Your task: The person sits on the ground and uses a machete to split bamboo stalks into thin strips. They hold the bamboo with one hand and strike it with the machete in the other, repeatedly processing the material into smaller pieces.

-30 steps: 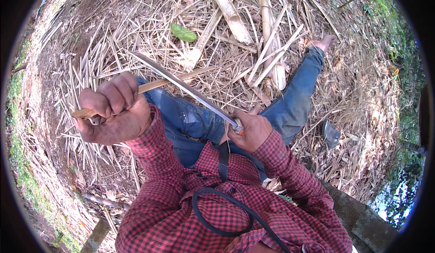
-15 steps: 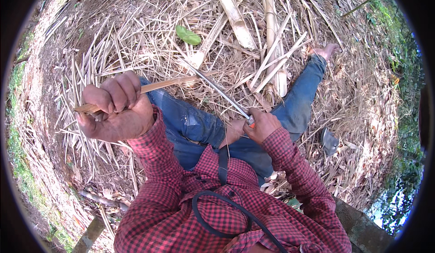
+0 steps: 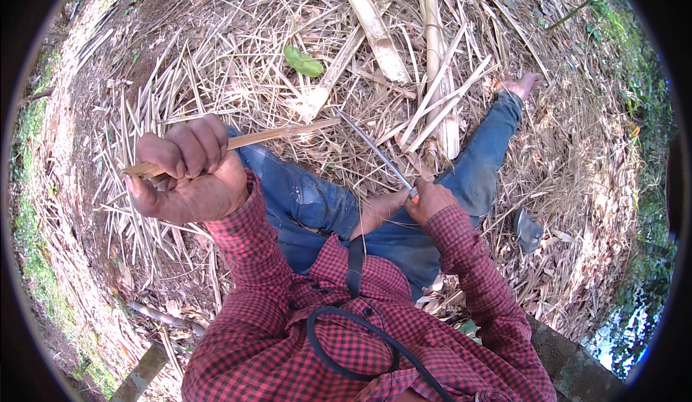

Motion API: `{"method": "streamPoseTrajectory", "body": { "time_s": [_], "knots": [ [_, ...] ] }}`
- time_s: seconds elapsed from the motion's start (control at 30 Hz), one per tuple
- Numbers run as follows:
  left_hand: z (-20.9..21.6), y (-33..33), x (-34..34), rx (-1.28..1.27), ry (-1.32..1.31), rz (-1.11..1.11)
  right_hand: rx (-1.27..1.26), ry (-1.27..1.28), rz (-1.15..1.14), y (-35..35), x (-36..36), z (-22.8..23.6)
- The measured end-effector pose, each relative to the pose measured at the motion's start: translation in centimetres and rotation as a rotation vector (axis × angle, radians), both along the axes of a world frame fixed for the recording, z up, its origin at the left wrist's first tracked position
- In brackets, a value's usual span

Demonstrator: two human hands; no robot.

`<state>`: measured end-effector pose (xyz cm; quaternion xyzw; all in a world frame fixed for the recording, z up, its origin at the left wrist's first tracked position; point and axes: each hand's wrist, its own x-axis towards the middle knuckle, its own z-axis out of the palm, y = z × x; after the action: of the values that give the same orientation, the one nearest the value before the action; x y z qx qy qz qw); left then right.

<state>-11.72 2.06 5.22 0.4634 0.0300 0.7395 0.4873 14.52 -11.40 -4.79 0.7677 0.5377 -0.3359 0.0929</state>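
Observation:
My left hand [image 3: 194,168] is closed round a split strip of bamboo or wood [image 3: 277,134], which slants up to the right above my bent leg. One end of the strip pokes out past my thumb. In my right hand [image 3: 431,202], over my lap, is a long, thin-bladed knife [image 3: 380,151]. Only a bit of orange shows at its handle; the fingers hide the rest. The blade points up and left, its tip close to the strip's far end. Whether blade and strip touch I cannot tell.
Split lengths of stalk [image 3: 371,27] and a longer pole [image 3: 436,56] lie ahead on the littered ground. Many thin strips [image 3: 133,215] are heaped at the left. A green leaf [image 3: 303,62] rests among the shavings. A dark object [image 3: 528,230] sits at the right.
My right hand has drawn slightly right and down, and the knife's blade has moved right, from across the strip to just past its far end. The left hand stays closed on the strip.

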Motion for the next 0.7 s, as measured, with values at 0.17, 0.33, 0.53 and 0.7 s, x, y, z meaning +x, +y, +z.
{"method": "streamPoseTrajectory", "body": {
  "time_s": [0.17, 0.33, 0.53, 0.7],
  "knots": [
    [0.3, -0.3, 0.7, -0.005, 0.013, -0.007, -0.046, -0.009, -0.043, 0.4, 0.7, -1.6],
    [0.7, -0.5, 0.9, -0.078, 0.016, 0.092, -0.045, 0.023, -0.060, -0.2, 0.7, -1.9],
    [3.3, -2.4, -0.1, -0.064, 0.007, 0.222, -0.042, 0.027, -0.059, -0.4, 1.0, -2.3],
    [3.1, -2.0, 0.2, 0.029, 0.042, 0.185, 0.005, 0.072, -0.062, -0.6, 1.4, -2.4]
  ]
}}
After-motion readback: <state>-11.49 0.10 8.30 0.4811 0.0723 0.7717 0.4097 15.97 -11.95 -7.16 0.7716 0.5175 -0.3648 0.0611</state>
